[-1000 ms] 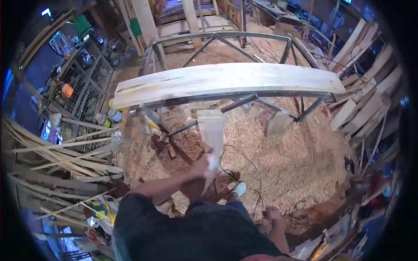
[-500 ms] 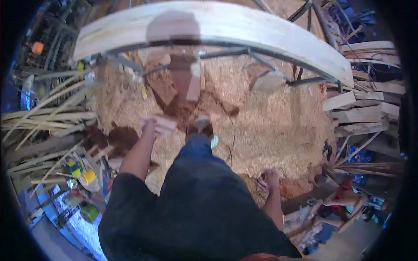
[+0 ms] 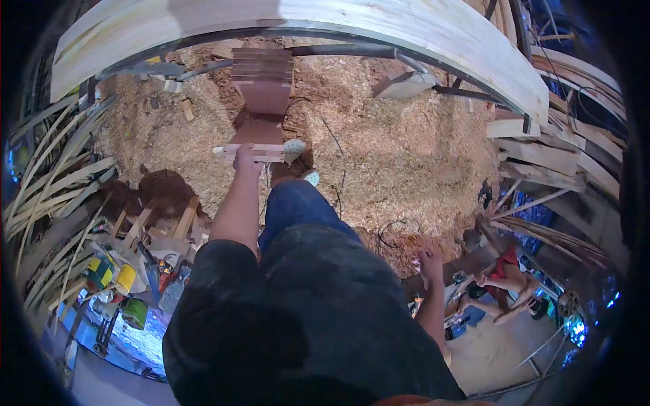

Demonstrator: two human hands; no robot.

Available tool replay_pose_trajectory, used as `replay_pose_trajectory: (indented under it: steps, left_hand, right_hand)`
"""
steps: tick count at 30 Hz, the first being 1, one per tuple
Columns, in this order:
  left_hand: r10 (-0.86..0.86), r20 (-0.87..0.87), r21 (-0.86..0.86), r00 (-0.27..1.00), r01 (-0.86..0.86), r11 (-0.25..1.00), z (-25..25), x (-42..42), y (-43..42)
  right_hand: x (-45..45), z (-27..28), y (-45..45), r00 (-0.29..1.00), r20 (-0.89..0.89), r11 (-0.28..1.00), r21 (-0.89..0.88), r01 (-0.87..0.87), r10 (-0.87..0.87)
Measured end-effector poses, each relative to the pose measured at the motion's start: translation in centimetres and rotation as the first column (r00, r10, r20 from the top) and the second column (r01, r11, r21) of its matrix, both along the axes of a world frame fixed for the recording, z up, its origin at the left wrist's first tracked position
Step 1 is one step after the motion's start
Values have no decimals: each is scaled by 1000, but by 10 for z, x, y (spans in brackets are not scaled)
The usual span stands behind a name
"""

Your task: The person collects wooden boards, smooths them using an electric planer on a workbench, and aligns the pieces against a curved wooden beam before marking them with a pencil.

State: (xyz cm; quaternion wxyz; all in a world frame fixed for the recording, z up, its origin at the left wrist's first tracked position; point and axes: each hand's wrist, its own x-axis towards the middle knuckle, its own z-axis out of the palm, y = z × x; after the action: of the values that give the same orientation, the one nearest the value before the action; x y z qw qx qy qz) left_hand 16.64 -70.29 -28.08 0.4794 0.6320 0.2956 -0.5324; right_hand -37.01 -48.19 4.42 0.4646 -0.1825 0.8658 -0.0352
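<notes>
My left hand (image 3: 246, 160) is closed around short pale wooden boards (image 3: 269, 153), which look stacked together and are held level in front of my left leg. Just beyond them, reddish-brown slats (image 3: 263, 68) stand in shadow on the ground. My right hand (image 3: 429, 264) hangs low by my right side, its fingers loosely bent and apart, with nothing clear in them. A dark cable (image 3: 387, 237) lies on the sawdust near that hand. Below the boards, my foot in a pale, dotted shoe (image 3: 294, 150) rests on the sawdust.
A long pale beam (image 3: 325, 19) on a metal frame spans the far side. Wood offcuts (image 3: 542, 159) are piled at right, thin strips (image 3: 51, 176) at left. Yellow tool parts (image 3: 126, 277) lie lower left. Another person (image 3: 504, 287) sits at lower right. Sawdust (image 3: 406, 155) covers the ground.
The view has shifted forward, bringing the beam and brown slats closer. My left hand, still gripping the boards, has moved up and right to the slats. My right hand stays low.
</notes>
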Motion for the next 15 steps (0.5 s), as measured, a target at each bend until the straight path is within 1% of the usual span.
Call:
replay_pose_trajectory:
  steps: [2,3,4,5,6,8,9,11,13,14,15]
  left_hand:
    - [-76,48,144,996,68,987,26,-6,-29]
    - [-68,3,84,998,67,994,13,-2,-34]
    - [-63,-42,24,997,64,998,-11,9,-34]
    - [-61,-86,-31,994,58,998,-26,16,-37]
    - [-110,-85,-43,990,107,993,-21,20,-47]
    - [-206,-79,-68,975,201,977,-7,30,-71]
    - [-202,-100,-114,974,190,975,-15,35,-80]
    - [-197,-142,-202,970,166,965,-41,46,-100]
    - [-260,-100,-127,960,247,961,-27,37,-129]
    - [-292,-79,-94,953,285,954,-14,27,-143]
    - [-366,-44,-59,929,364,930,11,18,-156]
  right_hand:
    - [8,6,6,999,-37,1000,-21,5,-6]
    - [12,9,10,998,-54,999,-35,10,-12]
    - [12,8,20,997,-71,999,-51,-19,15]
    - [10,3,35,995,-85,997,-63,-48,43]
    - [10,-2,45,993,-96,994,-77,-79,72]
    - [41,11,34,996,-90,1000,-19,21,-23]
    - [56,17,29,994,-90,997,12,71,-70]
    - [62,5,44,991,-66,993,22,117,-116]
    - [77,2,45,988,-46,989,33,148,-146]
    - [87,5,39,987,-40,987,38,155,-154]
    - [96,7,34,986,-36,986,39,165,-163]
